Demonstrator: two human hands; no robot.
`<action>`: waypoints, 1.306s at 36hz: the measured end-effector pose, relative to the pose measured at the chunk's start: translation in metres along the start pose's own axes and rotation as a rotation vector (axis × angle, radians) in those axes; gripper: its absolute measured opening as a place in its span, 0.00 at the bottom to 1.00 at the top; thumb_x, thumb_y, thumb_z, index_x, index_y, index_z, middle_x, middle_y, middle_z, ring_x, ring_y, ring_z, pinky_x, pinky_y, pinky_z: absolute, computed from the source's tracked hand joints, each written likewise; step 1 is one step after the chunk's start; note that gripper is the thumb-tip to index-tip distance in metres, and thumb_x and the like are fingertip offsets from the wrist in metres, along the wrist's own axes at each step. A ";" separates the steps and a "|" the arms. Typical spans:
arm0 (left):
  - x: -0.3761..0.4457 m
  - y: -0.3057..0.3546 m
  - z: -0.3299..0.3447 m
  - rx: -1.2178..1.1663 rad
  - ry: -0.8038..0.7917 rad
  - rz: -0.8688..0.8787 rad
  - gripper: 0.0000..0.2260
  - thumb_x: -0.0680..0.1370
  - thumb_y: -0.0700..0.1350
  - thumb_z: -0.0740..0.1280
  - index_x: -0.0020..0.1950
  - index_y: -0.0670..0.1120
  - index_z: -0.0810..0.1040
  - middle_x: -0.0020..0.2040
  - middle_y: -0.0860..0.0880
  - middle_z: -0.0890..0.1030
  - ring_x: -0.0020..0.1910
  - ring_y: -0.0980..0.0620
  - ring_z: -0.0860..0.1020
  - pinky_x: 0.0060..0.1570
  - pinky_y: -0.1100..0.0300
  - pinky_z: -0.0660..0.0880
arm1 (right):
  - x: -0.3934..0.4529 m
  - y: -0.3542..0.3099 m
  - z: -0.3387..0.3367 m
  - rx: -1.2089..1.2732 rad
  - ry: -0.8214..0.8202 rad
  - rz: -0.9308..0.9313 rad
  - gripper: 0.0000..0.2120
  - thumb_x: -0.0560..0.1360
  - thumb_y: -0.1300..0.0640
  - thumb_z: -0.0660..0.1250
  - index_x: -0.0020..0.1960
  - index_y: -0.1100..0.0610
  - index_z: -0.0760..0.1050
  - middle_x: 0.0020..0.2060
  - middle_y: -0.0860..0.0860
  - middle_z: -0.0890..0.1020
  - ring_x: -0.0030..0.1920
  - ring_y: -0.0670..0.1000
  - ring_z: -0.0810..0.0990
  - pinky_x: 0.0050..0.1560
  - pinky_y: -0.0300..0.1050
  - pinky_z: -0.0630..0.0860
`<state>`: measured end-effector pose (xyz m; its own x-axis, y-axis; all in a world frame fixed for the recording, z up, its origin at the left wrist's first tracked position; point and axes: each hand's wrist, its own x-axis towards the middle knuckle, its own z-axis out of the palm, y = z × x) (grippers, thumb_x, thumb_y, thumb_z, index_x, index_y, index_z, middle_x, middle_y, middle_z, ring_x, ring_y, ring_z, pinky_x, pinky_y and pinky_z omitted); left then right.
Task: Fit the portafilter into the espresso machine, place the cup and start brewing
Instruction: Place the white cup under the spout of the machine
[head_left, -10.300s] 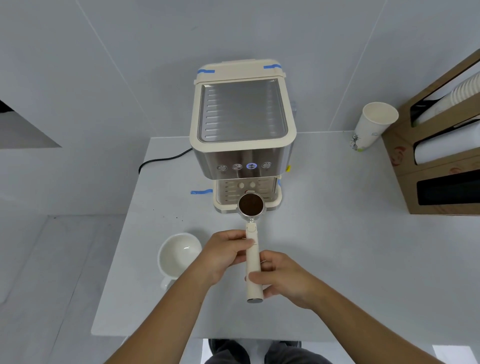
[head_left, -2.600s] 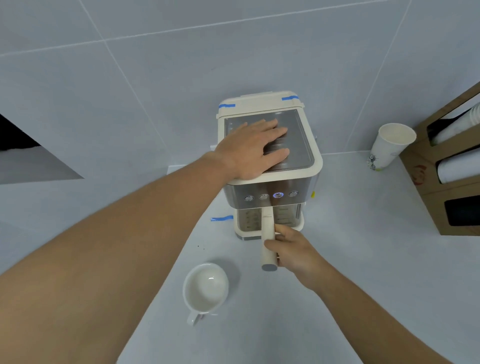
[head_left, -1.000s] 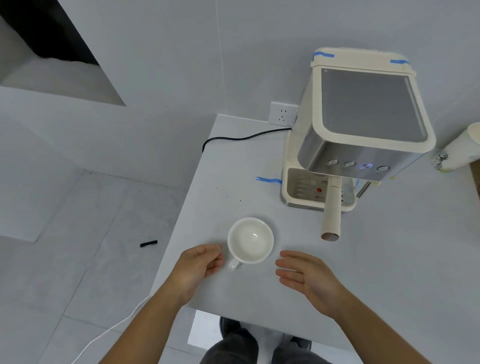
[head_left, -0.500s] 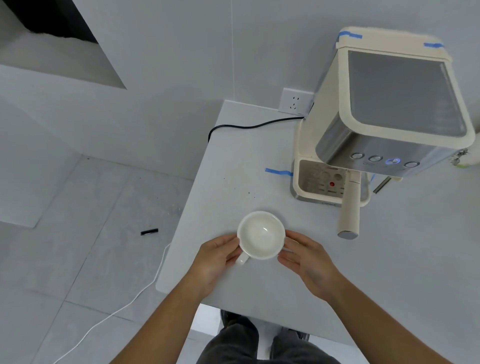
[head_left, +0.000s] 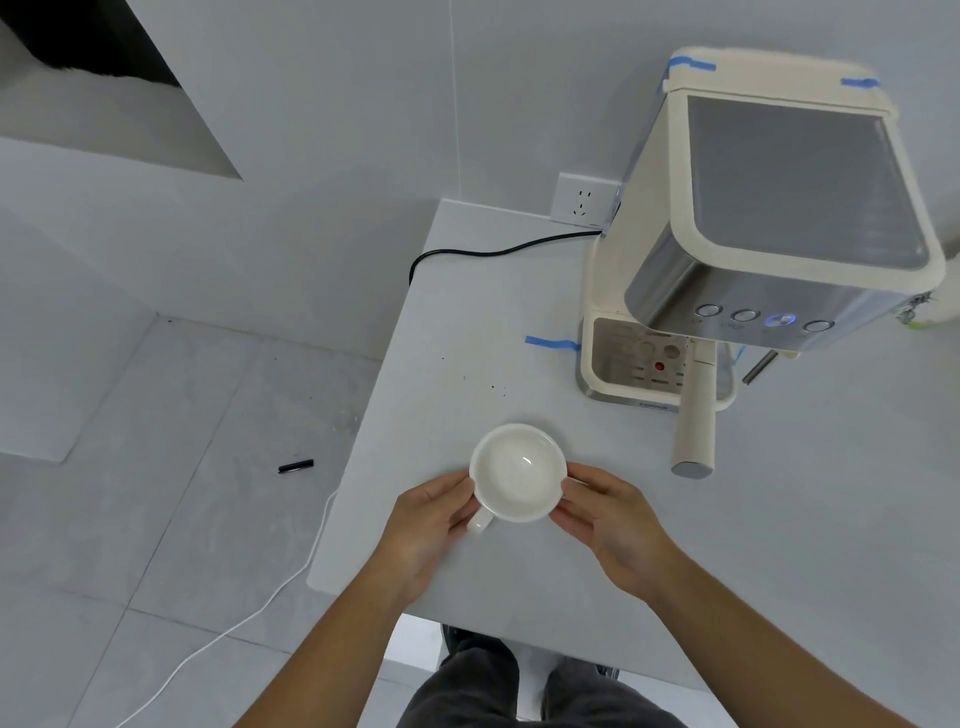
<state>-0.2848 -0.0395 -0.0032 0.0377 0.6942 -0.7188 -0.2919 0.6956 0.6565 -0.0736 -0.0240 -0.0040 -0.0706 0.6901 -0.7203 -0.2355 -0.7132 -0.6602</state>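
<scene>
A white empty cup stands on the grey table, its handle toward me. My left hand grips the cup's left side at the handle, and my right hand holds its right side. The cream and steel espresso machine stands at the back right, one button lit blue. The portafilter sits locked under the machine's head, and its cream handle sticks out toward me over the drip tray.
A black power cable runs from the machine across the table's back left. Blue tape lies left of the drip tray. A wall socket is behind. The table's left edge drops to a tiled floor with a white cable.
Both hands came in from either side and closed around the cup. Earlier, the portafilter was carried to the machine and locked in; it now hangs there untouched.
</scene>
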 end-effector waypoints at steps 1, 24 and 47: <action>0.000 0.000 0.000 0.005 0.001 0.004 0.07 0.77 0.44 0.69 0.49 0.49 0.88 0.52 0.44 0.87 0.55 0.49 0.84 0.55 0.57 0.77 | -0.001 0.000 0.000 0.003 -0.001 0.000 0.11 0.79 0.65 0.66 0.59 0.59 0.81 0.53 0.53 0.87 0.55 0.52 0.85 0.55 0.46 0.81; -0.002 -0.012 0.047 0.180 -0.065 0.058 0.08 0.78 0.45 0.69 0.52 0.49 0.87 0.53 0.39 0.85 0.56 0.45 0.83 0.59 0.54 0.77 | -0.027 -0.006 -0.055 0.095 -0.021 -0.038 0.09 0.78 0.61 0.69 0.55 0.53 0.85 0.55 0.52 0.87 0.55 0.54 0.85 0.53 0.47 0.83; 0.013 -0.006 0.133 0.277 -0.073 0.084 0.07 0.78 0.45 0.69 0.50 0.46 0.87 0.53 0.37 0.84 0.57 0.40 0.81 0.62 0.48 0.76 | -0.029 -0.036 -0.122 0.170 0.038 -0.133 0.09 0.76 0.61 0.70 0.51 0.51 0.87 0.53 0.52 0.87 0.53 0.54 0.86 0.51 0.46 0.81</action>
<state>-0.1555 -0.0105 0.0141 0.0961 0.7558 -0.6477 -0.0254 0.6523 0.7575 0.0555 -0.0334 0.0150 0.0078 0.7691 -0.6391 -0.4004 -0.5833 -0.7067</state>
